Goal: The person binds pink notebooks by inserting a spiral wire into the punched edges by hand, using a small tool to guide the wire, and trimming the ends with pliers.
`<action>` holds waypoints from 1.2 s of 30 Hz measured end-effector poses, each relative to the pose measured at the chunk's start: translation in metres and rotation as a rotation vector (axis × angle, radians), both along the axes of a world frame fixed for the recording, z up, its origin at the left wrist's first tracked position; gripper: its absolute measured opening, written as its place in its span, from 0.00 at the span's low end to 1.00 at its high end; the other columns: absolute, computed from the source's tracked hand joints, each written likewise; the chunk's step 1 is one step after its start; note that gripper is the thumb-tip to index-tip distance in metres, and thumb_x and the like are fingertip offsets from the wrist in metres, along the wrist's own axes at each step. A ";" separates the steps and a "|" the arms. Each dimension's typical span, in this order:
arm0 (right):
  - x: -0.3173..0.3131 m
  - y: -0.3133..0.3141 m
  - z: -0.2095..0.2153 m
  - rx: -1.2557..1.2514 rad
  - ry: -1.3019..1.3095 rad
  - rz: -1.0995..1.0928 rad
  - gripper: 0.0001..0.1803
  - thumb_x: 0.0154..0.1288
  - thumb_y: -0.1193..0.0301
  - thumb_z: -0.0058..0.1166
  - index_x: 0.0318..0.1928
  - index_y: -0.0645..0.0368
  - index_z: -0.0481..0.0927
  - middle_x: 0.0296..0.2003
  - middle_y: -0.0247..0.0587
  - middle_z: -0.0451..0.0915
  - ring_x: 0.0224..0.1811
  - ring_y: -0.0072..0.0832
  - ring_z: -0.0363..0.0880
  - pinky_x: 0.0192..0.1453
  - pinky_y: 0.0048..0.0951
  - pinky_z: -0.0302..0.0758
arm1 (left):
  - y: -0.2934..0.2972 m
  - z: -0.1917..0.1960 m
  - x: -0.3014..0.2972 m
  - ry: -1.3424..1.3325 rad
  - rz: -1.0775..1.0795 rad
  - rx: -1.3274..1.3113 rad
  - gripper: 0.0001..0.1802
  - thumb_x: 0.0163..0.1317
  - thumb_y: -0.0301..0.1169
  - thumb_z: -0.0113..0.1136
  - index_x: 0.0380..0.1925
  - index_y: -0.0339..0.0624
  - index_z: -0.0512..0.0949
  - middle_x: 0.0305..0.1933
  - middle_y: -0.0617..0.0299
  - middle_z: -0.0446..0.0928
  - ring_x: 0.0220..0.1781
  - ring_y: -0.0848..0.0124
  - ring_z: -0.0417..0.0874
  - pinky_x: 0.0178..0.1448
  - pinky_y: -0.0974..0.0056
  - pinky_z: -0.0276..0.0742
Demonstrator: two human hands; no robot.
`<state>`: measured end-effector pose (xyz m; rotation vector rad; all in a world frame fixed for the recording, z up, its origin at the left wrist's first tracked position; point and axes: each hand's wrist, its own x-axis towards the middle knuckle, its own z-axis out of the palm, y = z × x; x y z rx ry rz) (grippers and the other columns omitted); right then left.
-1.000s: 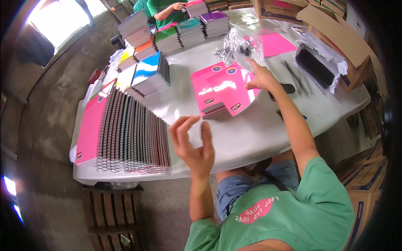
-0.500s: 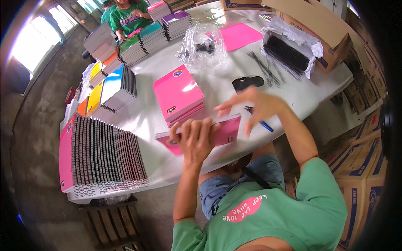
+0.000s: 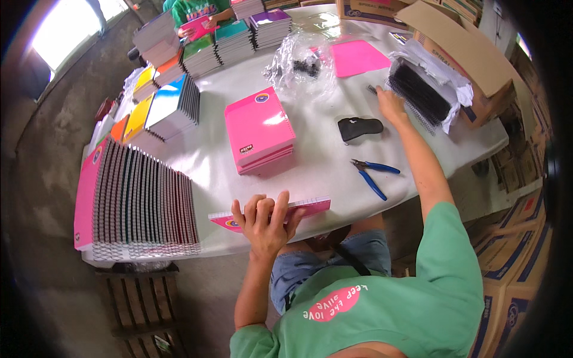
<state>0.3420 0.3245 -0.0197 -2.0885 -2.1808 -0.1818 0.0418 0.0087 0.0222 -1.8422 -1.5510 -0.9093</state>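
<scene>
The left hand point(image 3: 262, 231) gripped a pink notebook point(image 3: 316, 206) at the lower middle of the frame, its fingers point(image 3: 280, 204) bent over the upper edge. The notebook stood on edge, a thin strip of pages showing on top and the pink cover turned toward the person's body. Its long axis ran nearly level across the picture, the right end a little higher than the left.

The right hand point(image 3: 391, 107) was well apart from it, in the upper right, with its arm stretched out over the worktop point(image 3: 322, 161). Its fingers were narrow and close together at a dark wire coil point(image 3: 373, 89), whose end showed just to their upper left; whether they pinched it or only touched it, I cannot tell. The coil lay up and to the right of the notebook, and its visible end sloped down toward the right, so it was not in line with the notebook's edge. The right hand was plainly the nearer one to the coil; the left was at the notebook.

Just right of the right hand lay a bundle of black coils point(image 3: 418, 89) in white paper point(image 3: 461, 89). Between the two hands were a black pouch point(image 3: 360, 127) and blue-handled pliers point(image 3: 375, 179), with a stack of pink notebooks point(image 3: 259, 128) above the left hand.
</scene>
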 end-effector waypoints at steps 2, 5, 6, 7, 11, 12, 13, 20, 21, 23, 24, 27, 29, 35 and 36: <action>0.005 -0.002 0.027 0.057 -0.010 0.065 0.21 0.61 0.75 0.45 0.56 0.55 0.69 0.40 0.54 0.79 0.45 0.52 0.79 0.51 0.48 0.74 | 0.002 0.001 0.005 -0.037 -0.031 0.005 0.22 0.45 0.52 0.68 0.35 0.53 0.77 0.28 0.67 0.66 0.41 0.68 0.72 0.71 0.46 0.39; 0.023 0.010 0.045 0.108 -0.081 0.143 0.24 0.59 0.79 0.43 0.57 0.53 0.69 0.39 0.55 0.79 0.44 0.54 0.78 0.49 0.49 0.75 | 0.006 0.001 0.013 -0.106 -0.069 -0.006 0.22 0.41 0.50 0.72 0.33 0.54 0.78 0.27 0.69 0.65 0.41 0.68 0.72 0.72 0.47 0.38; 0.029 0.012 0.047 0.114 -0.113 0.168 0.25 0.58 0.80 0.42 0.58 0.52 0.68 0.38 0.55 0.79 0.44 0.54 0.78 0.49 0.49 0.75 | 0.010 0.001 0.013 -0.116 -0.047 0.030 0.20 0.40 0.50 0.71 0.29 0.54 0.76 0.25 0.68 0.65 0.39 0.68 0.71 0.70 0.46 0.43; 0.012 -0.003 0.064 0.105 -0.043 0.174 0.27 0.58 0.81 0.42 0.59 0.52 0.68 0.41 0.56 0.78 0.46 0.54 0.77 0.51 0.48 0.74 | 0.010 0.001 0.009 -0.109 -0.029 0.048 0.20 0.39 0.50 0.71 0.28 0.55 0.76 0.24 0.69 0.65 0.38 0.68 0.71 0.68 0.47 0.46; -0.017 -0.050 0.116 0.249 0.264 0.566 0.31 0.57 0.81 0.39 0.63 0.50 0.65 0.50 0.58 0.73 0.55 0.47 0.71 0.61 0.42 0.66 | 0.018 0.002 0.000 -0.085 -0.091 0.109 0.21 0.37 0.52 0.71 0.27 0.56 0.75 0.23 0.70 0.64 0.35 0.69 0.70 0.64 0.50 0.55; -0.027 -0.072 0.125 0.231 0.395 0.745 0.31 0.57 0.81 0.38 0.63 0.49 0.64 0.49 0.57 0.73 0.55 0.45 0.70 0.62 0.41 0.65 | 0.017 0.002 0.000 -0.085 -0.088 0.097 0.21 0.37 0.51 0.71 0.28 0.56 0.76 0.23 0.70 0.65 0.37 0.69 0.71 0.66 0.50 0.51; -0.037 -0.100 0.130 0.186 0.431 0.854 0.29 0.59 0.78 0.40 0.63 0.49 0.65 0.45 0.55 0.74 0.51 0.43 0.72 0.59 0.40 0.66 | 0.019 0.002 0.000 -0.087 -0.100 0.088 0.21 0.38 0.51 0.71 0.28 0.56 0.77 0.24 0.70 0.65 0.38 0.69 0.72 0.69 0.50 0.48; -0.071 -0.213 0.104 -0.307 0.884 0.906 0.12 0.64 0.72 0.52 0.47 0.56 0.81 0.29 0.36 0.74 0.31 0.25 0.71 0.38 0.26 0.68 | 0.019 -0.008 0.011 -0.168 -0.037 0.108 0.19 0.45 0.50 0.68 0.32 0.53 0.77 0.27 0.68 0.68 0.55 0.63 0.74 0.74 0.43 0.25; -0.072 -0.215 0.095 -0.245 0.981 0.890 0.11 0.64 0.74 0.53 0.45 0.56 0.82 0.28 0.35 0.74 0.31 0.24 0.72 0.36 0.25 0.69 | 0.019 -0.007 0.012 -0.165 -0.035 0.112 0.19 0.46 0.49 0.68 0.32 0.53 0.77 0.27 0.68 0.68 0.57 0.62 0.73 0.74 0.42 0.24; -0.078 -0.217 0.088 -0.192 1.037 0.889 0.10 0.63 0.75 0.53 0.43 0.56 0.83 0.28 0.36 0.74 0.31 0.24 0.72 0.35 0.23 0.69 | 0.020 -0.005 0.014 -0.179 -0.033 0.110 0.18 0.45 0.49 0.68 0.32 0.53 0.78 0.27 0.68 0.68 0.57 0.62 0.73 0.74 0.42 0.23; -0.080 -0.216 0.087 -0.164 1.063 0.896 0.09 0.62 0.76 0.53 0.42 0.57 0.83 0.28 0.36 0.74 0.31 0.24 0.71 0.35 0.23 0.69 | 0.021 -0.004 0.014 -0.186 -0.026 0.113 0.18 0.45 0.49 0.68 0.31 0.53 0.78 0.27 0.68 0.68 0.57 0.61 0.73 0.74 0.42 0.23; -0.075 -0.217 0.089 -0.325 0.993 1.021 0.11 0.64 0.75 0.52 0.47 0.56 0.81 0.27 0.37 0.73 0.27 0.21 0.71 0.32 0.21 0.68 | 0.019 -0.005 0.012 -0.206 -0.018 0.098 0.19 0.44 0.49 0.69 0.31 0.53 0.78 0.26 0.68 0.67 0.57 0.62 0.73 0.74 0.42 0.23; -0.068 -0.213 0.092 -0.670 1.091 0.958 0.13 0.64 0.74 0.52 0.50 0.56 0.78 0.27 0.36 0.72 0.25 0.19 0.70 0.32 0.21 0.67 | 0.018 -0.007 0.012 -0.212 -0.019 0.097 0.19 0.43 0.50 0.69 0.32 0.54 0.79 0.26 0.68 0.67 0.56 0.62 0.73 0.74 0.42 0.23; -0.081 -0.221 0.109 -0.633 1.067 0.785 0.13 0.68 0.69 0.48 0.52 0.52 0.76 0.20 0.32 0.69 0.20 0.17 0.66 0.28 0.21 0.66 | 0.019 -0.005 0.018 -0.190 0.038 0.099 0.21 0.41 0.51 0.70 0.34 0.55 0.80 0.28 0.68 0.66 0.55 0.64 0.73 0.74 0.42 0.23; -0.082 -0.220 0.105 -0.518 1.050 0.846 0.13 0.68 0.69 0.48 0.52 0.52 0.77 0.20 0.32 0.70 0.21 0.17 0.66 0.28 0.21 0.66 | 0.018 -0.004 0.018 -0.185 0.060 0.100 0.22 0.41 0.51 0.70 0.34 0.55 0.80 0.29 0.68 0.66 0.55 0.64 0.73 0.74 0.41 0.23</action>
